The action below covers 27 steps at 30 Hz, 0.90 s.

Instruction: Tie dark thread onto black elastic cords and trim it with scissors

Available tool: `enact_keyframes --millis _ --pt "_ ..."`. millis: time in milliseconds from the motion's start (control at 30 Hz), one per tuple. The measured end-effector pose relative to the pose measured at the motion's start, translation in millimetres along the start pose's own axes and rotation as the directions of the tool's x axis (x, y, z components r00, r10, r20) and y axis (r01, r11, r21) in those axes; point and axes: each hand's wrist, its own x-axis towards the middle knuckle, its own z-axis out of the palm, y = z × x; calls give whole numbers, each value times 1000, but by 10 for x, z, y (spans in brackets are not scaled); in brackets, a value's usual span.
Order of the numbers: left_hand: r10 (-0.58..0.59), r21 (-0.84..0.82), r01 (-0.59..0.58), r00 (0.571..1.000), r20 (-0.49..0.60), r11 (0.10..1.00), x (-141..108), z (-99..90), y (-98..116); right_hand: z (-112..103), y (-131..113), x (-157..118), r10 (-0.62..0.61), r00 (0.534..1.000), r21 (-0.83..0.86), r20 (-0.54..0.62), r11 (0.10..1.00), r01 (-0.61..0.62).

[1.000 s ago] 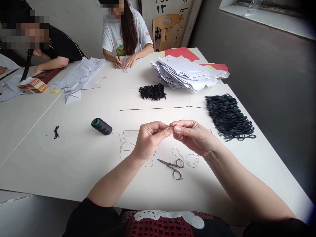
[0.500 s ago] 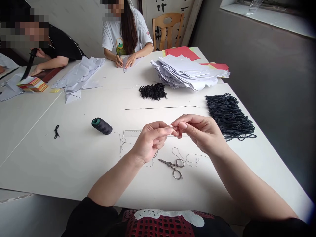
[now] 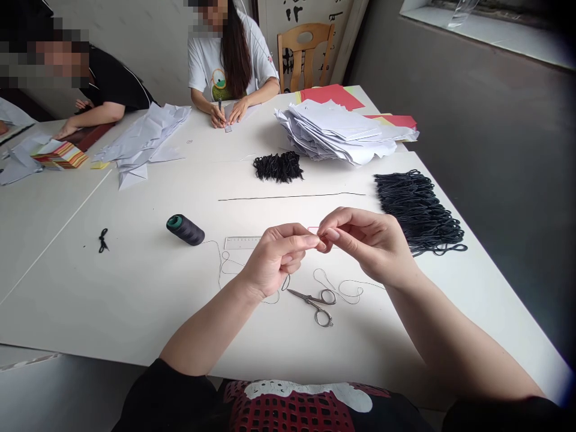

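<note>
One cord [image 3: 288,280], pinched in my left hand [image 3: 276,255] (its loop hangs by the scissors [image 3: 309,298]); one right hand [image 3: 373,243], arched higher than a second ago, tips meeting the left's, hold too small to tell: fingertip work, I judge, unfinished.

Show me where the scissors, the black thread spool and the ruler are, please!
Scissors [image 3: 309,298]: head view, on the pivot.
Black thread spool [image 3: 189,232]: head view, on the wound thread.
Ruler [image 3: 242,242]: head view, on its uncovered left part.
</note>
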Motion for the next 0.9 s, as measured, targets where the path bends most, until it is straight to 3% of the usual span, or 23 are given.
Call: enact_keyframes --millis 700,900 --pt "20 34 -18 999 -40 999 -2 14 1 -2 13 -7 57 998 37 -11 998 -56" --pt "104 58 -98 987 -125 994 13 11 -19 -39 64 13 214 976 219 44 951 -219"
